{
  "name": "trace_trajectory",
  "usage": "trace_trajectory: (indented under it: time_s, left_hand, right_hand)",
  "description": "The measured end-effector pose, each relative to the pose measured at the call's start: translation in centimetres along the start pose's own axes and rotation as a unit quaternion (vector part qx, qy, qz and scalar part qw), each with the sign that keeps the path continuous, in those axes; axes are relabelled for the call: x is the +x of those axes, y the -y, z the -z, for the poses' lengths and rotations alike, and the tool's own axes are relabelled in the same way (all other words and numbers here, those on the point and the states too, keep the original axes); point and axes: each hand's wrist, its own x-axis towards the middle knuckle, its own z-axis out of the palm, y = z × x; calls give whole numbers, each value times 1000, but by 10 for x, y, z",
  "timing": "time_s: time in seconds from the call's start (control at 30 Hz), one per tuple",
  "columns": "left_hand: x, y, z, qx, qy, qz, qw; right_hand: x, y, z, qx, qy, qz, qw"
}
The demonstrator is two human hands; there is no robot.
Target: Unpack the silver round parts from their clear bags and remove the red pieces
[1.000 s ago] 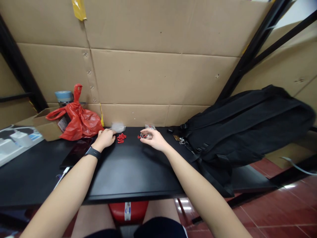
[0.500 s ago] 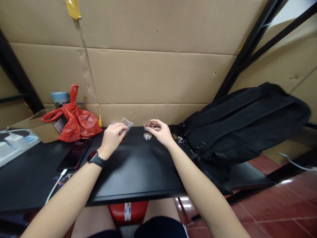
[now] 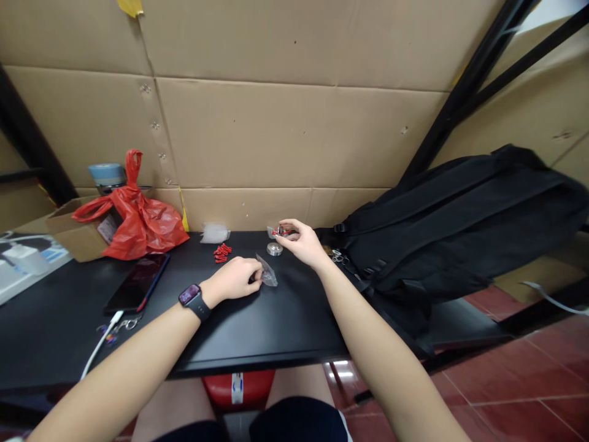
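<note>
Presently, left hand [image 3: 234,278] pinches clear bag [image 3: 269,275] behind worktop's [image 3: 276,325] front edge; right hand [image 3: 302,243] pinches red-and-silver item [image 3: 280,232] near rear edge.

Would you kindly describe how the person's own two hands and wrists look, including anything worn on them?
Both the left hand and the right hand are bare, without gloves. The left wrist wears a dark smartwatch with a rounded rectangular, lit screen and a plain dark strap. Nothing shows on the right wrist, and no sleeve covers either wrist.
</note>
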Motion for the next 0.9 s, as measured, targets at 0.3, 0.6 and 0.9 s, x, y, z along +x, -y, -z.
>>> trace_trajectory:
  time_s: [0.3, 0.6, 0.9]
  left_hand:
    - [-5, -3, 10, -128, 84, -66, 986]
    - [-11, -6, 17, 7, 99, 25, 995]
    - [-13, 4, 6, 37, 111, 91, 989]
  right_hand:
    - [-2, 2, 4, 17, 20, -6, 1000]
    - [-6, 10, 2, 112, 50, -9, 992]
    - [-11, 9, -2, 103, 142, -38, 984]
